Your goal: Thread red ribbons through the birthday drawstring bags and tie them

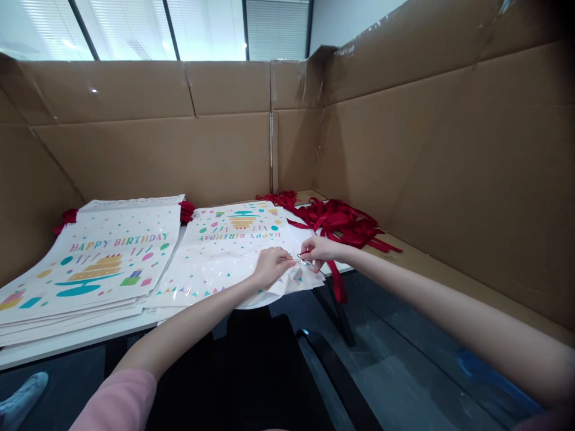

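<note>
- Head view: a person in a pink sleeve [117, 400] works with both bare hands over the near right part of a white HAPPY BIRTHDAY bag [215, 254]
- This bag lies flat on a white bench [90, 332], its lettering upside down to the wearer, its near right corner crumpled and lifted at the bench's edge
- The left hand [272, 266] rests on the bag, fingertips pinching the gathered material at that corner
- The right hand [320, 250], just beside it, grasps a thin metal tool [318, 270] with finger and thumb; its exact shape is too small to tell
- A red ribbon [340, 286] hangs below the right hand past the bench's edge; whether it is joined to the tool cannot be told
- Behind the right hand lies a tangled pile of red ribbons [344, 218], with a smaller red heap [281, 197] near its far left end
- To the left, a stack of similar bags [130, 239] lies with its lettering upright to the wearer, a red ribbon bunch [187, 211] sticking out at its upper right corner
- Tall cardboard walls [135, 152] surround the bench, with windows [206, 30] beyond
</note>
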A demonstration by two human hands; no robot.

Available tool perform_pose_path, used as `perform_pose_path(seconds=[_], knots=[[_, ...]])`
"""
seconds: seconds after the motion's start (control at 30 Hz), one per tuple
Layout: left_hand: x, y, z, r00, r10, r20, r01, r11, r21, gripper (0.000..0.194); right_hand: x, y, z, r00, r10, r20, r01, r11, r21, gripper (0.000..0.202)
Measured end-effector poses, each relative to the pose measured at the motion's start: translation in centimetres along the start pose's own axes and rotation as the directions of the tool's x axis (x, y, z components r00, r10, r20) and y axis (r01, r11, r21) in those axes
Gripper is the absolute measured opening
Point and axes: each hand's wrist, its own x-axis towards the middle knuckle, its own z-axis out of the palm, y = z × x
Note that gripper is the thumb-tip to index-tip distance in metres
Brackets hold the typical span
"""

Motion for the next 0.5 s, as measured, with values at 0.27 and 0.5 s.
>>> perform_pose_path(seconds=[0.27, 0.5], knots=[[0.0, 0.1, -0.1, 1.0, 0.003, 0.003, -0.003, 1.0, 0.0, 0.019, 1.1, 1.1, 0.4, 0.999, 0.021, 0.041, -0.02, 0.999, -0.028, 0.034], [0.0, 0.1, -0.2, 1.0, 0.011, -0.008, -0.011, 1.0, 0.0, 0.018, 1.8, 1.7, 0.5, 0.995, 0.025, 0.097, -0.025, 1.0, -0.005, 0.037]])
